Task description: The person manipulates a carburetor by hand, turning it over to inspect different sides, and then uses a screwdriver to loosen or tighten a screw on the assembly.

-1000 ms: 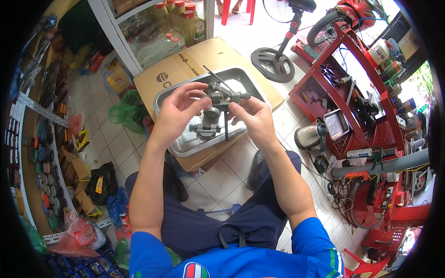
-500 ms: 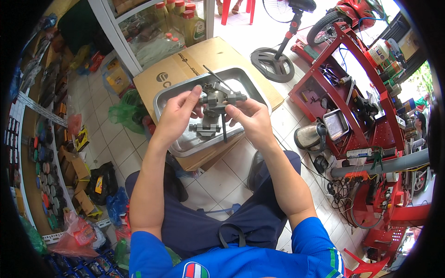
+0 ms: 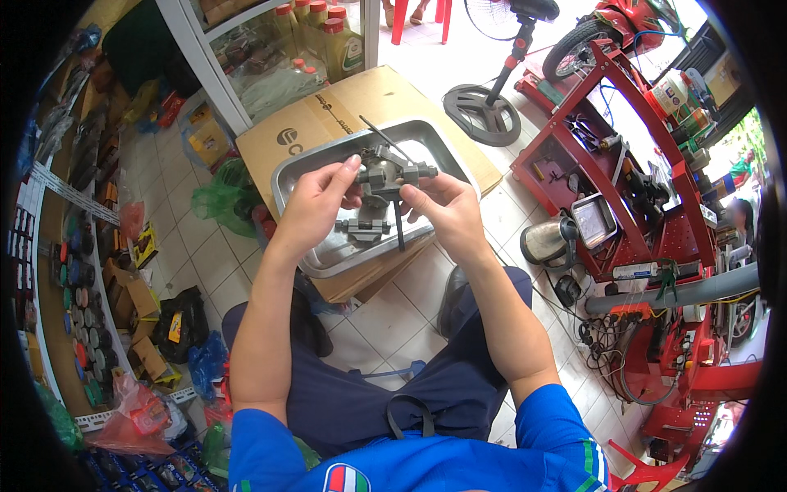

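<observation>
Over a shallow steel tray (image 3: pixel 284 176), I hold a dark metal clamp-like tool (image 3: pixel 382 185) with hex-shaped ends. My left hand (image 3: pixel 316 201) is closed at its left end, thumb up and fingertips partly hidden behind it. At the other end, the thumb and fingers of my right hand (image 3: pixel 447 209) grip the hex part. From below the tool hangs a thin dark rod (image 3: pixel 401 228). In the tray lies a similar small metal block with a bolt through it (image 3: pixel 365 230). Other metal parts behind the tool are partly covered, and a second rod (image 3: pixel 384 136) slants across the tray's far rim.
The tray rests on a cardboard box (image 3: pixel 393 90) between my knees. A glass cabinet with bottles (image 3: pixel 336 49) stands beyond it. To the right are a steel kettle (image 3: pixel 545 242) and a red tool cart (image 3: pixel 566 135). Shelves with goods (image 3: pixel 86 328) line the left.
The tool has turned or shifted slightly in my hands, and its hanging rod sits a little farther right. My left thumb has moved a touch. The tray has stayed in place.
</observation>
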Demonstrator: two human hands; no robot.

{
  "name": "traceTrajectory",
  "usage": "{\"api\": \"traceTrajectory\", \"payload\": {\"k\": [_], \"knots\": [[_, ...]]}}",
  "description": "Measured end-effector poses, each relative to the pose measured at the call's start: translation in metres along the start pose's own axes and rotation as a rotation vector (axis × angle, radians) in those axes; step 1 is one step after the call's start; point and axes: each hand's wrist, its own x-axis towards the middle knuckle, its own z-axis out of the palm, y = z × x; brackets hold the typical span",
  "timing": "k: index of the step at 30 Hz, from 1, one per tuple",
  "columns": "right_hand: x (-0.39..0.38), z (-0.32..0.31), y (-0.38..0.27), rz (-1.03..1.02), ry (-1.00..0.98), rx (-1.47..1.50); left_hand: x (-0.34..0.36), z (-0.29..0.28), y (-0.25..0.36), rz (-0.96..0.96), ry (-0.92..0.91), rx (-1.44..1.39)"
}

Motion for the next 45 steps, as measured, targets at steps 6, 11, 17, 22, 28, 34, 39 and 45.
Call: {"api": "traceTrajectory", "payload": {"k": [6,11,17,22,28,34,39,45], "knots": [[0.001,-0.004,-0.003,-0.015,0.023,0.077,-0.006,0.012,0.010,0.195,0.062,0.015],[0.001,-0.003,-0.004,-0.015,0.035,0.084,-0.005,0.013,0.006,0.187,0.048,-0.002],[0.000,0.001,-0.005,-0.004,0.022,0.023,0.001,0.014,-0.006,0.075,0.022,-0.046],[0.001,0.000,0.000,-0.004,-0.001,0.004,0.003,0.001,-0.004,-0.072,-0.037,0.047],[0.002,-0.004,-0.001,-0.015,0.036,0.072,-0.008,0.021,0.010,0.243,0.115,0.012],[0.003,-0.005,-0.003,-0.028,0.045,0.040,-0.004,0.017,0.007,0.157,0.039,-0.008],[0.001,-0.002,-0.002,-0.010,0.022,0.002,0.002,0.011,-0.004,0.041,0.007,-0.017],[0.000,0.001,-0.002,0.002,0.015,0.020,-0.002,0.006,0.001,-0.018,0.096,-0.061]]}}
